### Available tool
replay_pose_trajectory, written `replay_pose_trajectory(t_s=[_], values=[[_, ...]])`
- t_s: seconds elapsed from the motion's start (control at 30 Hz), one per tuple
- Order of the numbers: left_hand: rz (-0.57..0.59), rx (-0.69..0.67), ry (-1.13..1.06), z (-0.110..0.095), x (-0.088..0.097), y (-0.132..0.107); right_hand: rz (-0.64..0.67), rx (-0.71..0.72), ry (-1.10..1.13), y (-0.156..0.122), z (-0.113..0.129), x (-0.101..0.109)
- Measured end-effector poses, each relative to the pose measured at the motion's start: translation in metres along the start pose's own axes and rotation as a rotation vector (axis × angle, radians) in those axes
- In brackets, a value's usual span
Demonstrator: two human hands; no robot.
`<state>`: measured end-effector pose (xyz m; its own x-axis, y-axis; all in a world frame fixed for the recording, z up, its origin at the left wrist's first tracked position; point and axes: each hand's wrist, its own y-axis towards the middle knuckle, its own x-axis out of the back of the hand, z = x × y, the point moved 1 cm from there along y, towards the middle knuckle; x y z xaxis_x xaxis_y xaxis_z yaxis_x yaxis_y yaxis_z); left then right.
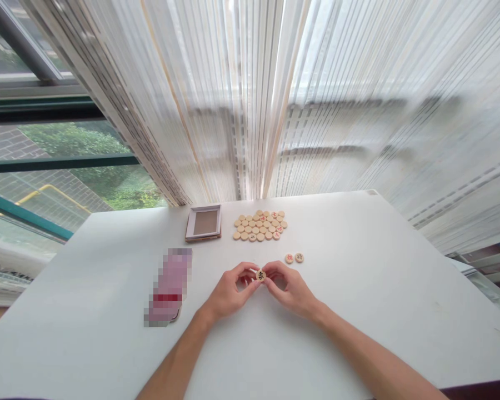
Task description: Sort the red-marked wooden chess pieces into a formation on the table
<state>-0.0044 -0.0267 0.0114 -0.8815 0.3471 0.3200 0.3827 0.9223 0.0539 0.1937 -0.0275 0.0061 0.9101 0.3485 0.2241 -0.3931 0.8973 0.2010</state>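
Game piece [260,275] in two-handed grasp

Left hand [229,289] and right hand [292,289] pinch it by the edge over the white surface [358,311]. Two discs [289,258] lie beyond, to the right; farther off, a disc cluster [255,230] sits right of a shallow box [190,225].

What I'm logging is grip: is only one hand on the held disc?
No, the left hand and right hand both pinch the disc.

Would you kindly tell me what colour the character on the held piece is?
Black, on a pale round piece, seen best in the head view.
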Motion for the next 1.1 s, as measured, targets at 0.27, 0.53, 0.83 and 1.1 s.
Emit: replay_pose_trajectory(t_s=[0.27,0.53,0.83,1.1], values=[[-0.012,0.040,-0.007,-0.0005,0.0014,0.0000,0.014,0.002,-0.013,-0.0002,0.0019,-0.0002],[-0.013,0.046,-0.024,-0.0022,-0.0004,0.0004,0.026,0.009,-0.069,-0.0023,0.0005,0.0006],[-0.049,0.075,-0.038,-0.0012,-0.0034,0.0013,0.056,0.026,-0.117,-0.0025,-0.0017,-0.0018],[-0.052,0.053,-0.024,0.0018,-0.0034,0.0018,0.039,0.008,-0.103,0.0003,-0.0041,-0.0013]])
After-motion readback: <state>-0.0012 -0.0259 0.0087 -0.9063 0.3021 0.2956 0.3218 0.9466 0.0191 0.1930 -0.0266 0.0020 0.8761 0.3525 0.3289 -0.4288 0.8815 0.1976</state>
